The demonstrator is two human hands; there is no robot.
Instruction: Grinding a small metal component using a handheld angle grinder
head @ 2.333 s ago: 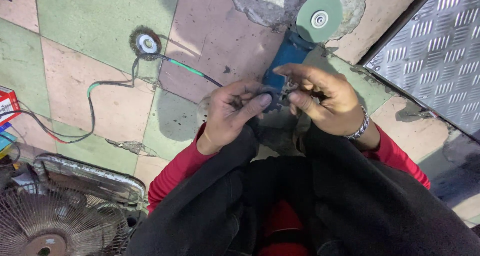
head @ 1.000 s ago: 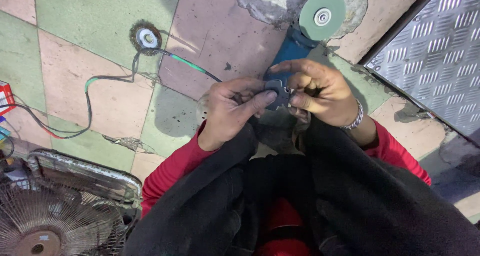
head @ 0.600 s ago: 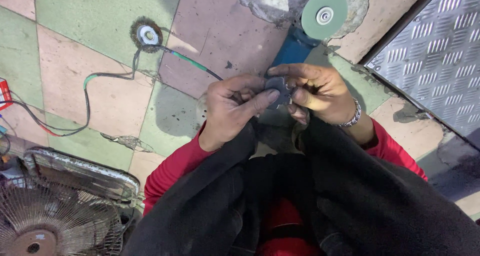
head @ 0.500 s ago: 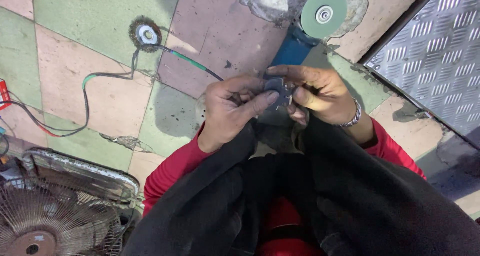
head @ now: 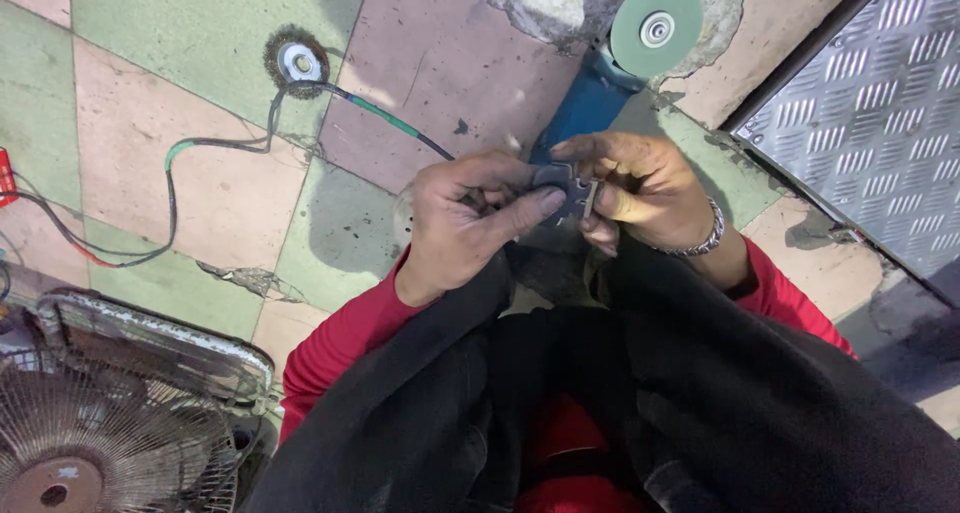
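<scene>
Both my hands meet over the rear end of a blue angle grinder (head: 590, 98) that lies on the tiled floor. Its green disc (head: 656, 28) points away from me. My left hand (head: 470, 223) grips a small dark grey part (head: 562, 185) at the grinder's tail between thumb and fingers. From the other side, my right hand (head: 640, 188) pinches the same part; a metal bracelet sits on that wrist. The grinder's tail is mostly hidden under my fingers. A dark cable (head: 250, 143) with green and red tape runs from my hands off to the left.
A round wire brush wheel (head: 297, 61) lies on the floor at upper left, by the cable. A fan with a wire guard (head: 110, 413) stands at lower left. A metal checker plate (head: 880, 103) covers the upper right. Cracked concrete (head: 560, 3) lies beside the disc.
My hands have kept working at the grinder's tail, shifting only slightly. The view has drifted a little; the grinder and cable stay in place.
</scene>
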